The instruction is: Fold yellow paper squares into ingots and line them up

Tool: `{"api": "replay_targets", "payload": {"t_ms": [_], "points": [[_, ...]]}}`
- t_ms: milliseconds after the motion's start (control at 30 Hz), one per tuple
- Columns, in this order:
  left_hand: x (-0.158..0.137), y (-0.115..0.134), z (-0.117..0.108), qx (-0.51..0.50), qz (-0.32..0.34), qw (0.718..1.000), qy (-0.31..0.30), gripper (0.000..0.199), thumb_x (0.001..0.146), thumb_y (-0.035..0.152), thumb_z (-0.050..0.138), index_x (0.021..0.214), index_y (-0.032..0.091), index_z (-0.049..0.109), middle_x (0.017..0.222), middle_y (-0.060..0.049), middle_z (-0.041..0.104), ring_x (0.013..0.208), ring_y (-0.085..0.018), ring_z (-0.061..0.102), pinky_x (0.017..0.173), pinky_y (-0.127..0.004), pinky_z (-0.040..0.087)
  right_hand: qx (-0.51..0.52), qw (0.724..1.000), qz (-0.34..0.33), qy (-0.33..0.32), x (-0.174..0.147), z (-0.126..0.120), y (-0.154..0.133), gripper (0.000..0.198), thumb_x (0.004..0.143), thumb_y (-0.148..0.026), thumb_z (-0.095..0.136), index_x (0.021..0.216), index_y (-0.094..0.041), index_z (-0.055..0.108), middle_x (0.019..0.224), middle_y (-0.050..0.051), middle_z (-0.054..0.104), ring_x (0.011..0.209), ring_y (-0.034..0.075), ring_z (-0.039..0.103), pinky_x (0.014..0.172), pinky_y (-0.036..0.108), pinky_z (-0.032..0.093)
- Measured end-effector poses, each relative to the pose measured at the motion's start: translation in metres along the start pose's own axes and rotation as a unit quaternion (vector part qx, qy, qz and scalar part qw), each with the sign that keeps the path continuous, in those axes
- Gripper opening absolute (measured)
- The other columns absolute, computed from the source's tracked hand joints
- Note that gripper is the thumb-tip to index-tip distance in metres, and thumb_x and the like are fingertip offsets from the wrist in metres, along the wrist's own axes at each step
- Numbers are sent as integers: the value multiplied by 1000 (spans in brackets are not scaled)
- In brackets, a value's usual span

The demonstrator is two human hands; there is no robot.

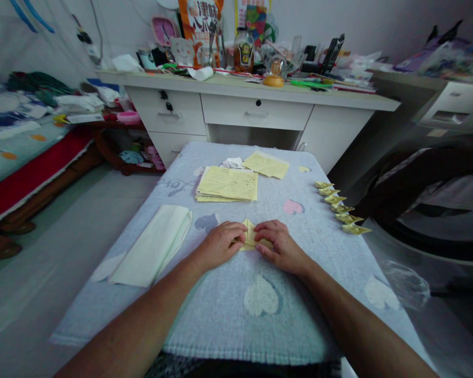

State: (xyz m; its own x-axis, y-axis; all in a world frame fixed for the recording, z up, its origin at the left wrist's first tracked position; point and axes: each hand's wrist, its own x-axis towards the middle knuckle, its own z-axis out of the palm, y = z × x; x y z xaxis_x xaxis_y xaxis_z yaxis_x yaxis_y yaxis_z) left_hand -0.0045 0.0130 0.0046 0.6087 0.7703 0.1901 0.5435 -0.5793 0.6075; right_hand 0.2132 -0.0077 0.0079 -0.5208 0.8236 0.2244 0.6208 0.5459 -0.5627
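Note:
In the middle of the cloth-covered table lies a small folded yellow paper (249, 234) with a pointed top and a crease down its centre. My left hand (223, 242) grips its left side, fingers curled and thumb at the lower edge. On the right side my right hand (280, 243) has its fingers bent over the paper, with the thumb near the bottom edge. Both hands partly cover the paper. Beyond them sits a stack of yellow paper sheets (227, 184) with writing on it. Several folded yellow paper boats (343, 208) stand in a row along the right edge.
Loose yellow sheets (266, 164) and a crumpled white tissue (232, 163) lie behind the stack. A folded pale cloth or paper (153, 245) is left of my arm. A cluttered white desk (256, 111) stands ahead, a front-loading washing machine (453, 105) at right, a bed (31, 152) at left.

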Motion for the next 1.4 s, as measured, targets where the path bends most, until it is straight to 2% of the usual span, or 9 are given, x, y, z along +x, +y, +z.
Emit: {"api": "replay_targets", "payload": {"t_ms": [200, 367, 500, 733, 1000, 1167, 1400], "points": [[-1, 1, 0, 9, 0, 1000, 5, 16, 73, 4, 56, 75, 19, 60, 110, -4, 68, 103, -19, 60, 91, -31, 46, -16, 1000, 9, -4, -1, 2, 0, 15, 82, -28, 61, 94, -20, 65, 112, 8, 62, 105, 25, 51, 93, 43, 33], [0, 4, -1, 14, -7, 1000, 11, 13, 77, 7, 52, 74, 19, 56, 101, -4, 67, 95, -18, 61, 85, -29, 47, -28, 1000, 1, 1, -1, 3, -2, 26, 78, -31, 66, 101, -18, 64, 113, 8, 61, 103, 25, 50, 92, 43, 33], [0, 5, -1, 16, -1, 1000, 6, 13, 76, 6, 51, 74, 18, 55, 95, -5, 65, 91, -17, 59, 82, -28, 46, -48, 998, 23, 17, 3, 9, -2, 12, 82, -20, 62, 93, -19, 67, 107, 6, 65, 100, 23, 52, 91, 40, 34], [-2, -2, -2, 49, -32, 998, 16, 8, 81, 15, 54, 79, 16, 62, 85, -5, 60, 85, -18, 57, 76, -28, 45, -20, 997, 59, 47, 7, 16, 3, 11, 84, -14, 61, 89, -20, 69, 102, 4, 68, 97, 21, 54, 90, 38, 35], [-4, -7, -6, 61, -70, 996, 12, 15, 86, 21, 52, 78, 17, 65, 84, -4, 58, 87, -19, 57, 78, -29, 43, -9, 994, 99, 54, 10, 13, 3, 9, 85, -19, 61, 83, -19, 70, 98, 5, 67, 95, 21, 54, 89, 37, 35], [-5, -9, -6, 65, -81, 994, 21, 19, 88, 24, 51, 77, 16, 65, 84, -4, 58, 85, -19, 56, 78, -30, 43, -36, 987, 142, 59, 11, 11, 3, 10, 83, -23, 64, 76, -19, 70, 95, 6, 64, 95, 21, 52, 89, 37, 34], [-6, -11, -5, 112, -111, 987, 44, 20, 85, 29, 56, 73, 17, 66, 84, -5, 58, 86, -19, 55, 79, -31, 42, -70, 980, 177, 59, 11, 11, 13, 12, 82, -30, 67, 77, -20, 72, 99, 6, 63, 96, 22, 50, 87, 38, 33]]}}
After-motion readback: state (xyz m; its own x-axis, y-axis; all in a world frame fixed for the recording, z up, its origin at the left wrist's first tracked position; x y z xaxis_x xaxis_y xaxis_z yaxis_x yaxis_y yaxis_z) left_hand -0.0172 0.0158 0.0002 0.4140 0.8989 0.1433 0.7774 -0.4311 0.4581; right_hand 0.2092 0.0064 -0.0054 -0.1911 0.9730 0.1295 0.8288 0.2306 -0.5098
